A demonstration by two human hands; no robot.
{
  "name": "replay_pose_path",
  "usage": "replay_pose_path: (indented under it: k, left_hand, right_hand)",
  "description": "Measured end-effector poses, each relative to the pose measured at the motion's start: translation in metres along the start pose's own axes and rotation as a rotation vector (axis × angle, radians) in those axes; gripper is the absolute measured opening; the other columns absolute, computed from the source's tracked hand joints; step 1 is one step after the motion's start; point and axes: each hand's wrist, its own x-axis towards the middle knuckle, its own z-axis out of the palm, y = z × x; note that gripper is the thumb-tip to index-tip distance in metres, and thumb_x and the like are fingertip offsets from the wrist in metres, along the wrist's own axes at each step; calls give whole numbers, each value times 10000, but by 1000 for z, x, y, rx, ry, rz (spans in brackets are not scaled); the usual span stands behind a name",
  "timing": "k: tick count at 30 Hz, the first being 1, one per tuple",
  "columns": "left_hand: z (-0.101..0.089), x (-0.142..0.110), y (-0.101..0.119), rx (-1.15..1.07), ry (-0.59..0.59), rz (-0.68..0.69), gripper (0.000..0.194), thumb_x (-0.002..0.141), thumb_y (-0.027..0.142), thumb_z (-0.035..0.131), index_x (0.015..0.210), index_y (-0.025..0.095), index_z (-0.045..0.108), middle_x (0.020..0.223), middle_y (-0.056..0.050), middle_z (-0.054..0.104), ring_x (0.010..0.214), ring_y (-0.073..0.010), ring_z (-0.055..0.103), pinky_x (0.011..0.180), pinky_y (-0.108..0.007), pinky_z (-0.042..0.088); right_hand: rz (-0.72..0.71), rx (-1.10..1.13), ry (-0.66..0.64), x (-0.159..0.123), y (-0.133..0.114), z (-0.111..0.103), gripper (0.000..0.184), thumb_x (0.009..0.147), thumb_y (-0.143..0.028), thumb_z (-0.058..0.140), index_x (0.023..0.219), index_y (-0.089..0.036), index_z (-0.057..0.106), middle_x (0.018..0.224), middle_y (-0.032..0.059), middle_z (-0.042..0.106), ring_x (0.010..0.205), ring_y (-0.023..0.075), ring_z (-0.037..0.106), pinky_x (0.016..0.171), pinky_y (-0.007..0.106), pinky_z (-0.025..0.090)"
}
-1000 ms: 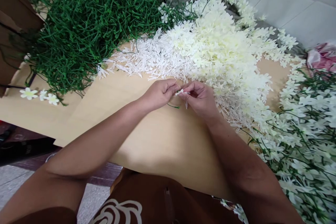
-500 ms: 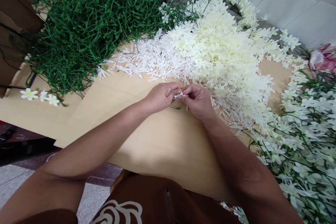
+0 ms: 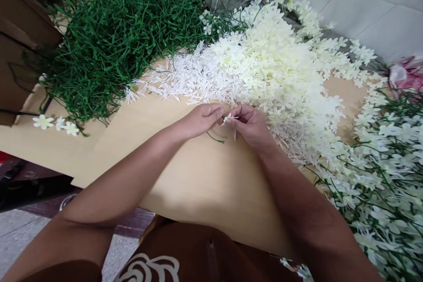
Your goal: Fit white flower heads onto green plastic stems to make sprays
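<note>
Over the brown board (image 3: 198, 180), my left hand (image 3: 203, 120) pinches a thin green plastic stem (image 3: 216, 138), whose tail hangs below the fingers. My right hand (image 3: 253, 127) is closed at the fingertips on small white artificial stamens (image 3: 235, 134), with thin strands sticking out. Both sets of fingertips nearly meet around a small white piece (image 3: 226, 118) at the stem's end; the exact join is hidden. Just beyond my hands lie a heap of white stamens (image 3: 205, 75) and a large pile of cream-white flower heads (image 3: 280, 57).
A mound of green stems (image 3: 128, 31) fills the back left beside a cardboard box (image 3: 16, 53). A few loose flowers (image 3: 43, 121) lie at left. Finished-looking flower sprays (image 3: 390, 185) are heaped at right. A tiled wall (image 3: 370, 9) stands behind.
My left hand has turned slightly, and more of the green stem hangs out below it. Both hands stay close together in the same place. The view has shifted a little.
</note>
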Motion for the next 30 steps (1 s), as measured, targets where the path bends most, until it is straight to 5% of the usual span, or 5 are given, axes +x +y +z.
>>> replay_pose_path:
  k: [10, 17, 23, 26, 30]
  left_hand:
    - [-7, -2, 5, 23, -111, 3, 450, 878, 534, 446, 587, 192, 426, 540, 44, 361, 555, -99, 357, 561, -242, 313]
    - [5, 0, -3, -30, -35, 27, 444, 864, 520, 467, 575, 190, 395, 532, 53, 333, 516, -84, 310, 523, -241, 268]
    - [10, 2, -3, -54, 28, -56, 383, 851, 455, 448, 581, 192, 381, 535, 55, 316, 515, -81, 289, 535, -234, 269]
    - [7, 2, 1, -22, 47, -115, 355, 843, 440, 440, 593, 190, 402, 537, 53, 329, 517, -82, 289, 538, -234, 263]
    - [-1, -4, 11, 183, -106, -155, 340, 842, 421, 445, 603, 180, 468, 549, 37, 397, 546, -95, 353, 562, -240, 284]
  right_hand:
    - [28, 59, -28, 1, 2, -2, 407, 491, -437, 899, 655, -194, 617, 592, -40, 641, 533, 97, 566, 545, 242, 461]
    - [30, 35, -70, 2, 1, 2, 436, 482, -427, 901, 621, -191, 562, 592, -27, 615, 568, 110, 560, 579, 258, 449]
    - [42, -59, 31, 3, -3, 10, 471, 527, -526, 840, 622, -196, 519, 552, -50, 534, 525, 93, 484, 578, 267, 415]
    - [100, -264, 56, -3, -21, 6, 419, 603, -505, 796, 667, -193, 522, 609, -29, 566, 576, 114, 525, 590, 268, 410]
    - [133, -900, -28, -21, -51, -3, 221, 731, -341, 731, 750, -177, 585, 748, 25, 647, 685, 149, 575, 649, 282, 405]
